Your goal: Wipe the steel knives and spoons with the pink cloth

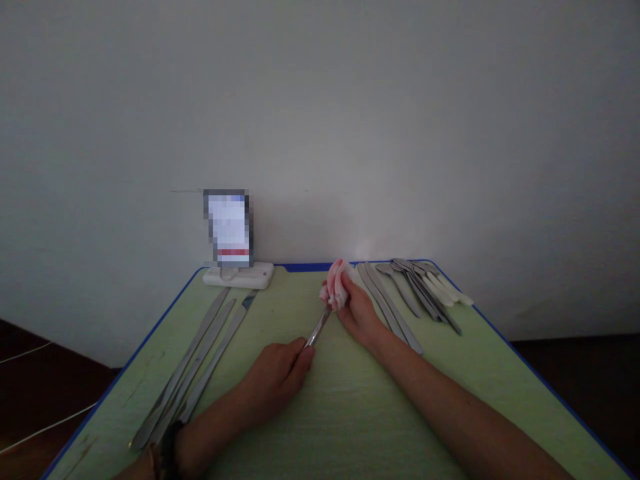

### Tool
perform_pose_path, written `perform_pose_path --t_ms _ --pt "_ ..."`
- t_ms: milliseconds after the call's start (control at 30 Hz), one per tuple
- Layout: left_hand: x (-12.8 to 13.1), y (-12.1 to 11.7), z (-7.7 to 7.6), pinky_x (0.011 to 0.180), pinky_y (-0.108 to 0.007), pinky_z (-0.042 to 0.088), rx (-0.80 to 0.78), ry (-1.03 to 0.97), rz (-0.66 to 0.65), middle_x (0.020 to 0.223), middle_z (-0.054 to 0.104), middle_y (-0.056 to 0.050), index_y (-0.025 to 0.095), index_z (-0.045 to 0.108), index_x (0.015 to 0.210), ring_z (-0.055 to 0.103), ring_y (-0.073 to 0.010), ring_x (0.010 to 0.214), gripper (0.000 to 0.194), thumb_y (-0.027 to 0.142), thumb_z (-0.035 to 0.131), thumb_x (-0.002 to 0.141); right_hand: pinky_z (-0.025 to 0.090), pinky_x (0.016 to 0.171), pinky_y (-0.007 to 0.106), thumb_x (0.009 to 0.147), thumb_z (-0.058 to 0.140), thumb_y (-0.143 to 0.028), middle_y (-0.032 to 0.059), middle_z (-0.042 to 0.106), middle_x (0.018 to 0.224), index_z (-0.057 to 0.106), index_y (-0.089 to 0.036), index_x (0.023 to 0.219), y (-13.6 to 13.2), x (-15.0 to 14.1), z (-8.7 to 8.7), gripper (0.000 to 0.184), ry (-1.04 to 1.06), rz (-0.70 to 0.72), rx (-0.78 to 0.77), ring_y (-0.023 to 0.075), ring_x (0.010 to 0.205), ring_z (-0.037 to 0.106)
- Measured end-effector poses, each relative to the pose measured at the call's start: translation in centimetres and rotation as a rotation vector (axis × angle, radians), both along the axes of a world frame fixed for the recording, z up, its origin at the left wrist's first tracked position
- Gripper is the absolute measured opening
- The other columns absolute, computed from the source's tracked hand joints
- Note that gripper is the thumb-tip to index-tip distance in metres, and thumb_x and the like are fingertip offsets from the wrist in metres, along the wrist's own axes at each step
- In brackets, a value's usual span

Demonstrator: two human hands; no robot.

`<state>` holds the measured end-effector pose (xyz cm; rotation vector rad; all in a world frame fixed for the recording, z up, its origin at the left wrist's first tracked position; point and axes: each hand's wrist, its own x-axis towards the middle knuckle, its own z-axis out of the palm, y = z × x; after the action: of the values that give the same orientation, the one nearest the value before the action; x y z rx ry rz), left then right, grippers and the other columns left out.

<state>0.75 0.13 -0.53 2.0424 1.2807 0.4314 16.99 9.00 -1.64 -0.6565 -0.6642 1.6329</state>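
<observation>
At tbl | L fingers clasped rnd utensil, near end | R fingers gripping cloth at far end

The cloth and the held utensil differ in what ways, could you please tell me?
The cloth is pink and white; the utensil is shiny grey. The cloth is bunched in the right hand; the slim utensil is straight, in the left hand. Both are held, meeting at the cloth's lower edge.

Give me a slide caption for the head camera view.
Left hand holds a metal utensil, its far end hidden by a pink cloth in the right hand.
</observation>
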Motion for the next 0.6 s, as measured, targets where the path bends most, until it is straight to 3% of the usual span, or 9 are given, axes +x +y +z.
perform_pose_path --t_ms 133,333,600 --pt "-0.07 -0.20 0.36 0.059 -0.027 0.031 0.023 0.042 -0.077 0.063 0.045 0.001 0.022 0.037 0.068 0.044 -0.0146 0.056 0.032 0.038 0.024 0.093 0.046 0.054 0.023 0.087 0.058 -0.041 0.0003 0.065 0.063 0.066 -0.018 0.073 0.62 0.25 0.13 0.028 0.105 -0.094 -0.127 0.0104 0.053 0.055" --pt "-0.23 -0.39 0.21 0.057 -0.027 0.029 0.038 0.061 -0.123 0.060 0.039 0.003 0.022 0.034 0.065 0.040 -0.0136 0.054 0.034 0.039 0.024 0.093 0.036 0.042 0.020 0.090 0.048 -0.052 -0.0009 0.058 0.051 0.060 -0.018 0.060 0.59 0.36 0.38 0.046 0.151 -0.132 -0.081 0.0083 0.042 0.046" --pt "-0.47 -0.28 0.24 0.057 -0.024 0.035 -0.029 -0.014 -0.111 0.054 0.044 0.004 0.022 0.039 0.063 0.043 -0.0126 0.052 0.039 0.040 0.026 0.095 0.043 0.049 0.024 0.079 0.056 -0.063 0.0026 0.064 0.059 0.066 -0.015 0.067 -0.32 0.14 0.60 0.050 -0.061 0.002 -0.036 0.0112 0.048 0.054"
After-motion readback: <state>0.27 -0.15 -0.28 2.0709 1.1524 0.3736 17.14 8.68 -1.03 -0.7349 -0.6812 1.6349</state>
